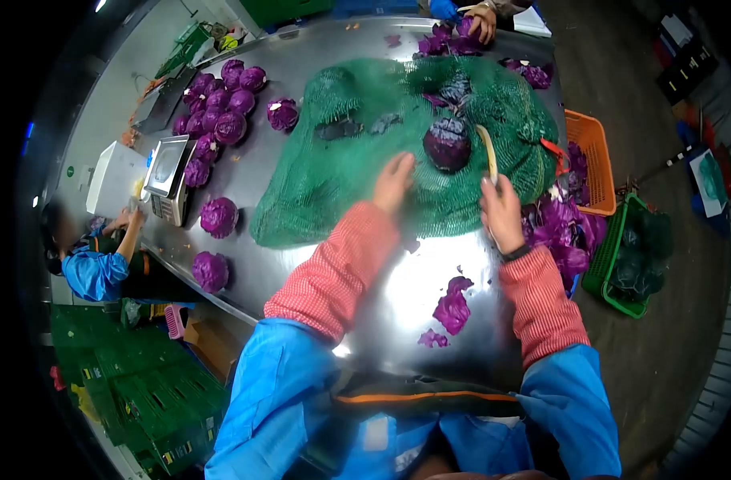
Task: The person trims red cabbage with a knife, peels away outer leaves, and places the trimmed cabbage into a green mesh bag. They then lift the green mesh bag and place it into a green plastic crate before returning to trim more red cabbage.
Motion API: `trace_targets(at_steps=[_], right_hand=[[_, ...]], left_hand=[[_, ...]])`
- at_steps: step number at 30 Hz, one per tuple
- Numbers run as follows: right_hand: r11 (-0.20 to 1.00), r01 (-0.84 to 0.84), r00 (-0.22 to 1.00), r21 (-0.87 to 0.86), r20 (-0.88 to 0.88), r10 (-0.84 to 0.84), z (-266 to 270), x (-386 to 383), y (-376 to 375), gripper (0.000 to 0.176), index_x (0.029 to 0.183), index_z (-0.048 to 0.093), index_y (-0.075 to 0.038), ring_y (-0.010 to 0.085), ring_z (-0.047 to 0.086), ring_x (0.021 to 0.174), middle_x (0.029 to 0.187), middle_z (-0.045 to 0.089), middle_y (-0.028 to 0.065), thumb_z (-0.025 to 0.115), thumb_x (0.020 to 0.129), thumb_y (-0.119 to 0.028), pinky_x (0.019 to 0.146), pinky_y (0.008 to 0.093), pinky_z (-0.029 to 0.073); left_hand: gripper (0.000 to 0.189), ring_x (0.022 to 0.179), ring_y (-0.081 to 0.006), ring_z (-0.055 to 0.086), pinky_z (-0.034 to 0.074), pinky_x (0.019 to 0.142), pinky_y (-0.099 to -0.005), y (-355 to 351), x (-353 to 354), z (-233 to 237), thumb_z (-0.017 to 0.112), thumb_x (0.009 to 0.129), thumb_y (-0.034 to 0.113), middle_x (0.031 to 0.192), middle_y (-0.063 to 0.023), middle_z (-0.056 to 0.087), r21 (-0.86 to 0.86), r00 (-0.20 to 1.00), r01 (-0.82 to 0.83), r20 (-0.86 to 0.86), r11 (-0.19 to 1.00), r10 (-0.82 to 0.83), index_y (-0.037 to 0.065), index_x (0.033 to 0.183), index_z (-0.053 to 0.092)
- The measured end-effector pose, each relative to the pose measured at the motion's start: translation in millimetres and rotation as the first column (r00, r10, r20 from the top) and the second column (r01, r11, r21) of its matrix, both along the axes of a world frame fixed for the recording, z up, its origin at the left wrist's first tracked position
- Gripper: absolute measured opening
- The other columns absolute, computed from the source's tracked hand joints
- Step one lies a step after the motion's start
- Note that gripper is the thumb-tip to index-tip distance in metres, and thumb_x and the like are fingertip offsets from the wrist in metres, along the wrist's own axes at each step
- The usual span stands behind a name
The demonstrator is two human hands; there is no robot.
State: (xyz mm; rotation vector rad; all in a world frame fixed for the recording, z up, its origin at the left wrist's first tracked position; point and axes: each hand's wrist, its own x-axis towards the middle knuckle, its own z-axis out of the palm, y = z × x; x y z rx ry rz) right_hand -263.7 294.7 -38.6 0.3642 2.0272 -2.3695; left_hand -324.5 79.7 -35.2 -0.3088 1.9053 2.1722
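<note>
A green mesh bag (325, 188) lies spread over the metal table (381, 312). On it rests a dark purple cabbage (447, 145), between and beyond my hands. My right hand (502, 212) is closed around a knife (488, 152), whose curved, pale blade points away from me. Over the near part of the bag is my left hand (394, 183), slightly blurred, fingers apart and nothing in it. Loose purple leaves (452, 306) lie on the table nearer to me. A red tie (552, 147) shows at the bag's right end.
Several trimmed cabbages (230, 127) sit at the left, near a scale (168, 178) and a person in blue (97, 272). Another person's hands (482, 22) touch leaves at the far edge. Right of the table stand an orange crate (596, 164) and a green crate (602, 256).
</note>
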Motion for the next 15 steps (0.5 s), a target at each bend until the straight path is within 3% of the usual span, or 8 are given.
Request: trace_targets(at_steps=[2,5,8,11,14,15], right_hand=[[1.000,0.012,0.985,-0.022,0.171,-0.008,11.1,-40.2,-11.2,0.031,0.105,0.049,-0.008,0.0078,0.040,0.043,0.063,0.042,-0.0013,0.052,0.098,-0.038,0.036,0.0256,0.032],[0.996,0.023,0.963,-0.091,0.271,0.002,-18.2,-89.0,-7.1,0.039,0.099,0.048,-0.007,0.0106,0.040,0.039,0.062,0.045,0.0023,0.050,0.097,-0.045,0.034,0.0271,0.034],[0.991,0.022,0.934,-0.130,0.357,0.026,-26.8,-103.5,-6.8,0.043,0.097,0.048,-0.006,0.0116,0.041,0.039,0.060,0.046,0.0042,0.049,0.097,-0.049,0.034,0.0282,0.036],[0.981,0.059,0.924,-0.186,0.381,0.017,-29.3,-98.5,-8.6,0.044,0.100,0.050,-0.005,0.0118,0.041,0.038,0.060,0.046,0.0045,0.051,0.096,-0.049,0.035,0.0281,0.035],[0.993,0.034,0.936,-0.117,0.351,0.010,-21.7,-69.5,-12.5,0.044,0.103,0.051,-0.005,0.0113,0.041,0.039,0.060,0.045,0.0036,0.053,0.096,-0.048,0.035,0.0278,0.034],[0.994,0.032,0.954,-0.105,0.301,0.001,-14.1,-54.1,-14.9,0.040,0.104,0.053,-0.005,0.0104,0.040,0.039,0.059,0.043,0.0014,0.055,0.096,-0.044,0.034,0.0283,0.032]], left_hand=[[0.072,0.133,-0.0283,0.042,0.036,0.106,-0.0421,3.1,-29.0,-5.3,0.055,0.094,0.050,0.141,-0.0175,0.047,0.030,0.998,-0.015,0.059,0.999,0.013,0.000,0.143,0.036],[0.079,0.132,-0.0313,0.044,0.038,0.104,-0.0429,3.6,-82.8,-40.4,0.050,0.093,0.058,0.143,-0.0202,0.044,0.025,0.999,0.008,0.049,1.000,-0.009,0.000,0.144,0.034],[0.075,0.117,-0.0308,0.055,0.046,0.094,-0.0412,12.0,-114.0,-39.3,0.048,0.093,0.059,0.136,-0.0180,0.052,-0.007,0.942,0.076,0.330,0.997,-0.070,0.000,0.138,0.043],[0.066,0.099,-0.0256,0.061,0.052,0.081,-0.0377,10.9,-119.9,-44.9,0.053,0.092,0.056,0.122,-0.0128,0.060,-0.028,0.919,0.261,0.312,0.965,-0.240,0.002,0.130,0.052],[0.056,0.090,-0.0195,0.060,0.052,0.074,-0.0331,11.0,-88.3,-33.6,0.059,0.092,0.049,0.109,-0.0067,0.062,-0.055,0.941,0.262,0.235,0.963,-0.242,0.003,0.124,0.057],[0.048,0.091,-0.0171,0.060,0.052,0.074,-0.0313,8.1,-72.5,-24.0,0.063,0.092,0.037,0.106,-0.0043,0.062,0.006,0.943,0.260,0.214,0.965,-0.256,0.003,0.126,0.057]])
